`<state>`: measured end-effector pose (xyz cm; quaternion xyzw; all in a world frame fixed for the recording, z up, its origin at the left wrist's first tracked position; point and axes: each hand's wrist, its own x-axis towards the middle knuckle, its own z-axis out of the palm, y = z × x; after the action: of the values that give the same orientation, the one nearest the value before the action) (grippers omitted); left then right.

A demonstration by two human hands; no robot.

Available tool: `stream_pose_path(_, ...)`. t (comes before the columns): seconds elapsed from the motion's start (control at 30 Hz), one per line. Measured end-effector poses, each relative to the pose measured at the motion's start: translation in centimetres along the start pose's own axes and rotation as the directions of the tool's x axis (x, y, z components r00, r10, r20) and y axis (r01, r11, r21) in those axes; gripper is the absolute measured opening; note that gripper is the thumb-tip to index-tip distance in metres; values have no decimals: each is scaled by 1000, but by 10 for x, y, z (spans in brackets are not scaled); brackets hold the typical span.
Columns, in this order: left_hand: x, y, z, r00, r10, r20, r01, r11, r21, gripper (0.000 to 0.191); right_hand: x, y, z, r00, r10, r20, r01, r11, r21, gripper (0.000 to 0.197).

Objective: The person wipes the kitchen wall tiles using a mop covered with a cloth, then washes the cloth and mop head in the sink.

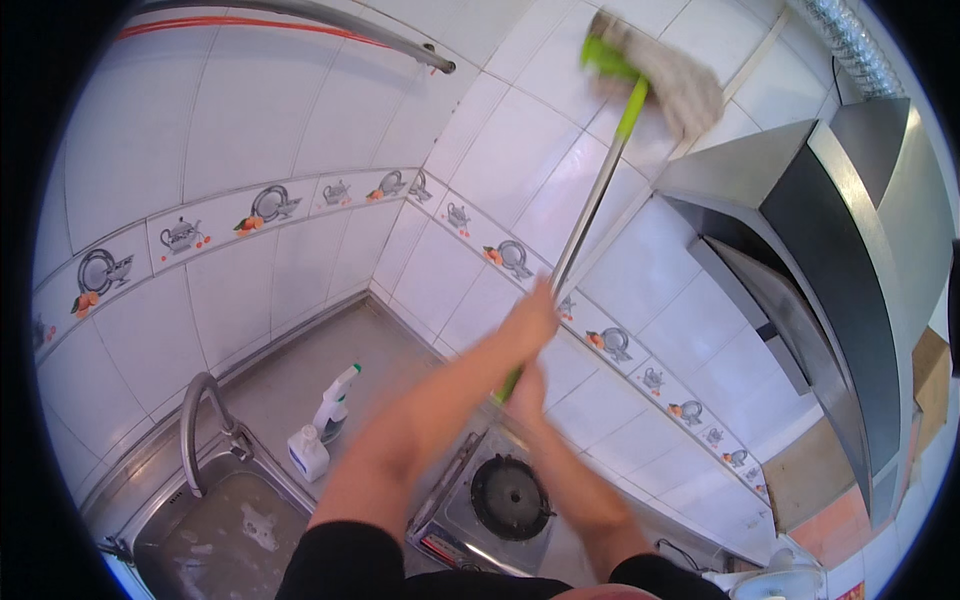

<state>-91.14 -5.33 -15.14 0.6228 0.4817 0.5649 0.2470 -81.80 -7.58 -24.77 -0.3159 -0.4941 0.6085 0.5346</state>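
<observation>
A mop with a metal pole (592, 214) and a bright green head joint (611, 60) slants up across the view. My left hand (531, 319) is wrapped around the pole, higher up. Lower down, my right hand (527, 391) holds the pole near its green end grip (508, 384). The greyish mop cloth (679, 82), blurred, is up against the white wall tiles (499, 146), left of the range hood. Whether all of the cloth touches the tiles, I cannot tell.
A steel range hood (832, 247) juts out at right, below a foil duct (855, 49). Under my arms stands a gas stove (510, 499). White spray bottle (335, 401) and white bottle (307, 454) stand beside the sink (300, 491), which holds murky water under a curved faucet (191, 420).
</observation>
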Motion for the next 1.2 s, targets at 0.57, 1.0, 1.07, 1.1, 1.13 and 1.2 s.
stream_pose_path(0.57, 142, 107, -130, 976, 46, -211, -39, 999, 38, 36, 85, -160, 169, 965, -181, 190, 199, 977, -80, 50)
stream_pose_path(1.0, -193, -110, 18, 869, -493, 23, 491, 859, -144, 32, -158, 126, -21, 966, 254, 50, -213, 892, -399, 42)
stream_pose_path(1.07, -205, -132, 18, 876, -482, 3, 473, 859, -199, 30, -178, 126, -8, 950, 298, 87, -253, 906, -339, 41)
stream_pose_path(1.1, -213, -138, 21, 886, -463, -4, 446, 856, -260, 27, -178, 120, -4, 952, 293, 83, -246, 900, -360, 43)
stream_pose_path(1.13, -208, -128, 17, 882, -471, 5, 456, 852, -258, 27, -174, 112, -3, 957, 282, 65, -237, 893, -382, 46)
stream_pose_path(1.2, -180, -107, 6, 941, -332, -72, 323, 940, -113, 30, -162, 92, 5, 958, 284, 38, -260, 918, -299, 50)
